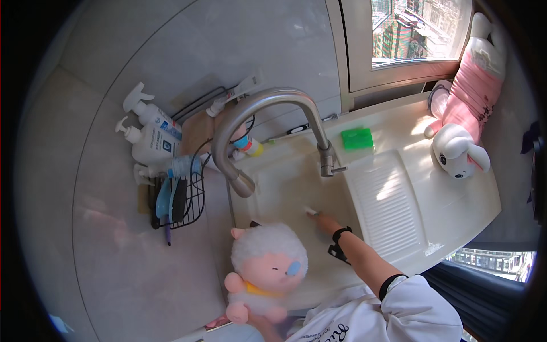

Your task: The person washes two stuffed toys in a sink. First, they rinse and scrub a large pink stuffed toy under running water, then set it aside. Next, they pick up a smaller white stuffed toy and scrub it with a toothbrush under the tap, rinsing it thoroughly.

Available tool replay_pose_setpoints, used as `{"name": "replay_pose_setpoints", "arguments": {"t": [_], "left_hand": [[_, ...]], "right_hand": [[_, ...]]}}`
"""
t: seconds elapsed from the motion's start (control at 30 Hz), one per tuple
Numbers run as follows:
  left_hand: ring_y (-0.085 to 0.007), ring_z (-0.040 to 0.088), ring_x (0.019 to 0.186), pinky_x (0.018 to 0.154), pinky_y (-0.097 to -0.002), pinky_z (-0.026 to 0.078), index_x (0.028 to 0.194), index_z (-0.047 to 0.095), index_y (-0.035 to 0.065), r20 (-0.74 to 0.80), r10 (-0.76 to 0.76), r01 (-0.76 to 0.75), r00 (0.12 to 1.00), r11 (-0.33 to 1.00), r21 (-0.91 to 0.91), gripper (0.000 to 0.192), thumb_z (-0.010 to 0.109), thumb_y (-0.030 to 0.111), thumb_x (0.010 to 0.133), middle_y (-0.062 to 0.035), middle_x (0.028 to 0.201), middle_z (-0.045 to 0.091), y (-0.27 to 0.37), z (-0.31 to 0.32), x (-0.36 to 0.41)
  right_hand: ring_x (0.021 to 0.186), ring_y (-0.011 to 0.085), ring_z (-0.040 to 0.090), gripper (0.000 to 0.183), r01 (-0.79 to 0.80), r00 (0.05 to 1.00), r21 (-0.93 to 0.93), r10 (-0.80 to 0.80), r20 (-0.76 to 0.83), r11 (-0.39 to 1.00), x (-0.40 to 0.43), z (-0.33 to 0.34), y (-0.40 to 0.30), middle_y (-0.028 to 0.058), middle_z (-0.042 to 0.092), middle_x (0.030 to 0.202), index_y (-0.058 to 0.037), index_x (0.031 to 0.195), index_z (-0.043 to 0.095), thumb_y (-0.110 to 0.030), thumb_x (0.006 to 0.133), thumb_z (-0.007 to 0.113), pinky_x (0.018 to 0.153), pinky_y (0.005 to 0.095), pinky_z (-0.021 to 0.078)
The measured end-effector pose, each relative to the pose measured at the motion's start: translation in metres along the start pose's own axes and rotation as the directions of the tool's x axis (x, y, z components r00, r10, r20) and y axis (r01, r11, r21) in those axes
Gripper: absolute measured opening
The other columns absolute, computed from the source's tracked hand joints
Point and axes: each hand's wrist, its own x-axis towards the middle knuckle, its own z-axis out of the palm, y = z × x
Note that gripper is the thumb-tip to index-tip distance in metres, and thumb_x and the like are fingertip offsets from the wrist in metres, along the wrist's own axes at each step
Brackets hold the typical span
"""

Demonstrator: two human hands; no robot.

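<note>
A plush toy (273, 269) with white fluffy wool, a pink face and a yellow collar is upright at the near left corner of the white sink (295, 179). My left hand (256, 320) holds it low down from below; the toy hides most of the fingers. Inside the basin, my right hand (322, 220) reaches low, with a small whitish bit at its fingertips. Whether it grips that bit cannot be told. A black band circles my right wrist, and a dark piece hangs under it. Above the basin arches a metal faucet (273, 96).
A green block (357, 138) lies on the back ledge. Right of the basin is a ribbed washboard (389, 205). A plush rabbit in pink (470, 94) leans at the far right. Spray and pump bottles (154, 143) and a black wire basket (192, 209) are at the left wall.
</note>
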Motion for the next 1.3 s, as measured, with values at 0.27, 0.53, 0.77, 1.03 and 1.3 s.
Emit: {"name": "replay_pose_setpoints", "arguments": {"t": [0.27, 0.53, 0.77, 1.03, 1.3], "left_hand": [[-0.0334, 0.055, 0.108, 0.095, -0.0436, 0.046, 0.125, 0.042, -0.0048, 0.055, -0.035, 0.037, 0.998, 0.999, -0.031, 0.058, 0.065, 0.028, 0.083, -0.0191, 0.123, 0.052, -0.006, 0.006, 0.009], [-0.0325, 0.055, 0.108, 0.094, -0.0431, 0.046, 0.125, 0.043, -0.0047, 0.043, -0.051, 0.053, 0.998, 0.997, -0.051, 0.057, 0.065, 0.028, 0.083, -0.0186, 0.123, 0.052, -0.032, -0.002, 0.021], [-0.0318, 0.055, 0.108, 0.094, -0.0426, 0.046, 0.124, 0.044, -0.0046, 0.055, -0.025, 0.027, 0.998, 0.999, -0.046, 0.055, 0.065, 0.027, 0.083, -0.0182, 0.122, 0.053, -0.055, -0.001, 0.026], [-0.0309, 0.056, 0.108, 0.093, -0.0421, 0.047, 0.123, 0.045, -0.0045, 0.052, -0.022, 0.024, 0.998, 0.999, -0.026, 0.054, 0.064, 0.026, 0.083, -0.0177, 0.122, 0.053, -0.074, 0.001, 0.032], [-0.0301, 0.056, 0.108, 0.093, -0.0416, 0.047, 0.122, 0.046, -0.0044, 0.082, 0.049, -0.053, 0.995, 0.997, 0.050, 0.052, 0.064, 0.025, 0.083, -0.0173, 0.121, 0.054, -0.096, -0.011, 0.034]], "right_hand": [[0.095, 0.0371, 0.060, 0.063, 0.073, 0.977, 0.188, -0.033, -0.209, 0.980, 0.006, 0.002, -0.018, 0.0233, 0.060, 0.106, -0.0208, 0.143, 0.036, -0.005, 0.083, 0.047, 0.082, 0.0447, 0.0468], [0.072, 0.0350, 0.059, 0.061, 0.521, 0.852, 0.246, -0.514, -0.099, 0.817, -0.124, -0.149, -0.180, 0.0182, 0.062, 0.089, -0.0230, 0.138, 0.045, -0.006, 0.081, 0.051, 0.068, 0.0407, 0.0475], [0.073, 0.0345, 0.059, 0.060, 0.086, 0.993, 0.257, -0.062, -0.102, 0.963, -0.094, -0.128, -0.091, 0.0159, 0.062, 0.085, -0.0225, 0.136, 0.048, -0.003, 0.080, 0.051, 0.070, 0.0401, 0.0481], [0.070, 0.0344, 0.060, 0.061, 0.416, 0.904, 0.291, -0.355, -0.239, 0.862, -0.142, -0.135, -0.180, 0.0177, 0.062, 0.081, -0.0264, 0.135, 0.049, -0.002, 0.080, 0.052, 0.069, 0.0419, 0.0482], [0.080, 0.0375, 0.062, 0.059, -0.022, 0.965, 0.273, 0.092, -0.247, 0.962, -0.138, -0.100, -0.084, 0.0171, 0.063, 0.089, -0.0233, 0.133, 0.051, -0.004, 0.077, 0.050, 0.070, 0.0461, 0.0492]]}}
